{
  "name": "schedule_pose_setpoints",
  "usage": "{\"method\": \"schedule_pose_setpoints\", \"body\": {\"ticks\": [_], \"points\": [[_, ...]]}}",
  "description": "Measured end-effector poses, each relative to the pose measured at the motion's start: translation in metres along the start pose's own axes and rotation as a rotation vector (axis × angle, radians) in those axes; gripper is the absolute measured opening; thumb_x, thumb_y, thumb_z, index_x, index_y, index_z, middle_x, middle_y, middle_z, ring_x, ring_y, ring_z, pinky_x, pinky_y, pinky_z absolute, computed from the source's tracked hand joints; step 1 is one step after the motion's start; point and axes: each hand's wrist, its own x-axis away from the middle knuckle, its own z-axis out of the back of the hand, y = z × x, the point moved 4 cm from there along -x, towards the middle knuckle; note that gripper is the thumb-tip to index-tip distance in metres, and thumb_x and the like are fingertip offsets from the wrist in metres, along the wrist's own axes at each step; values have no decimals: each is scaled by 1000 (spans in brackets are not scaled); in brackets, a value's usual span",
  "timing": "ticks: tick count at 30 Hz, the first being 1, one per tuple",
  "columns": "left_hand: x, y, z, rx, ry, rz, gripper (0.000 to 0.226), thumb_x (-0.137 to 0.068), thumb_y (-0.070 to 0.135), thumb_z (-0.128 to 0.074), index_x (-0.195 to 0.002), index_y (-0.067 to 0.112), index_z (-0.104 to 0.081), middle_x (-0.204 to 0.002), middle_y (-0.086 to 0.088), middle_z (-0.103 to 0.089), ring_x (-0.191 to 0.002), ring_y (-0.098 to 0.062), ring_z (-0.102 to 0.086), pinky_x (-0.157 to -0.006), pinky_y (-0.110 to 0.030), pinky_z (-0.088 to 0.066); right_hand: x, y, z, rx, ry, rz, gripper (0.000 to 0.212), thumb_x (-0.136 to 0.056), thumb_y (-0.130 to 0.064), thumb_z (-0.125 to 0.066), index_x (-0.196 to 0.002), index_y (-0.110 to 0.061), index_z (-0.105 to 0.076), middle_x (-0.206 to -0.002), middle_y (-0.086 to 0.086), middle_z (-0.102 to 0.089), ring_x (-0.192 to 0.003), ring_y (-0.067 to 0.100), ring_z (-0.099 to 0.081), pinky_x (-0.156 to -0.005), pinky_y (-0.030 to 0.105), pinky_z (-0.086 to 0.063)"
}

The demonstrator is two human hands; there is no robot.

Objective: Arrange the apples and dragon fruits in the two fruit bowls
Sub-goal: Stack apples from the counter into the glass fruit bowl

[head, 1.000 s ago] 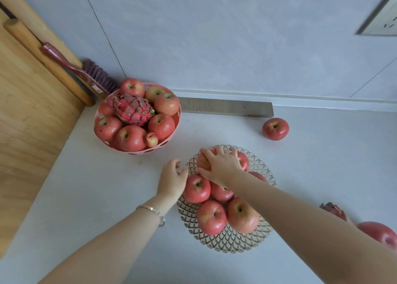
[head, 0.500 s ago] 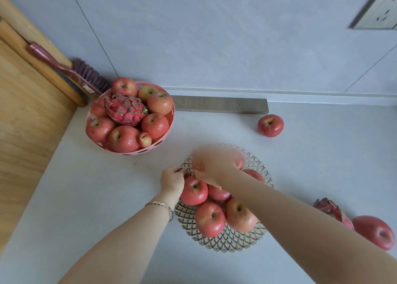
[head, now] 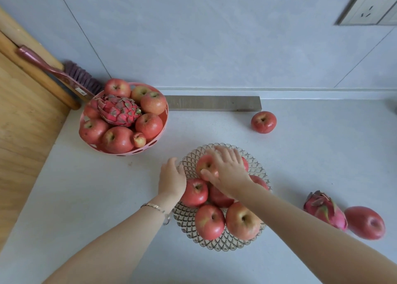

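A glass lattice bowl (head: 223,246) in the middle of the counter holds several red apples. My right hand (head: 227,170) lies over the far apple (head: 205,164) in it, fingers spread and stretched, thumb touching the fruit. My left hand (head: 171,178) grips the bowl's left rim beside another apple (head: 194,192). A pink bowl (head: 129,153) at the back left is heaped with apples and one dragon fruit (head: 118,113). Loose on the counter are an apple (head: 263,122) at the back, a second dragon fruit (head: 324,210) and an apple (head: 365,222) at the right.
A wooden board (head: 21,133) borders the counter on the left, with a purple brush (head: 64,73) leaning behind the pink bowl. A grey strip (head: 212,103) lies along the wall foot. A wall socket (head: 369,4) sits at the upper right.
My right hand went from cupping the far apple to lying over it with fingers stretched out. My left hand stayed at the bowl's left rim. The camera shifted slightly.
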Motion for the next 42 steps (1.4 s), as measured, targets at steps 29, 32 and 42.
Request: {"method": "schedule_pose_setpoints", "body": {"ticks": [29, 32, 42], "points": [[93, 16, -29, -1035, -462, -570, 115, -70, 49, -68, -148, 20, 13, -159, 3, 10, -144, -26, 21, -108, -59, 17, 100, 15, -22, 142, -242, -76, 118, -62, -51, -70, -148, -15, 2, -157, 13, 14, -136, 26, 28, -107, 65, 8], [88, 16, -26, -1007, -444, -586, 108, -73, 53, -61, -149, 18, 8, -159, 4, 7, -144, -27, 21, -109, -58, 17, 90, 7, -26, 258, -324, -138, 123, -67, -53, -68, -145, -9, 17, -155, 14, 20, -139, 37, 26, -103, 72, 7], [64, 49, -39, -866, -240, -486, 48, -83, 52, -48, -123, 25, -45, -122, 2, -57, -128, -24, -31, -107, -46, -18, 98, 14, -27, 185, -140, -103, 107, -46, -66, -62, -135, -12, -40, -144, 17, -41, -141, 35, -16, -98, 71, -23]]}}
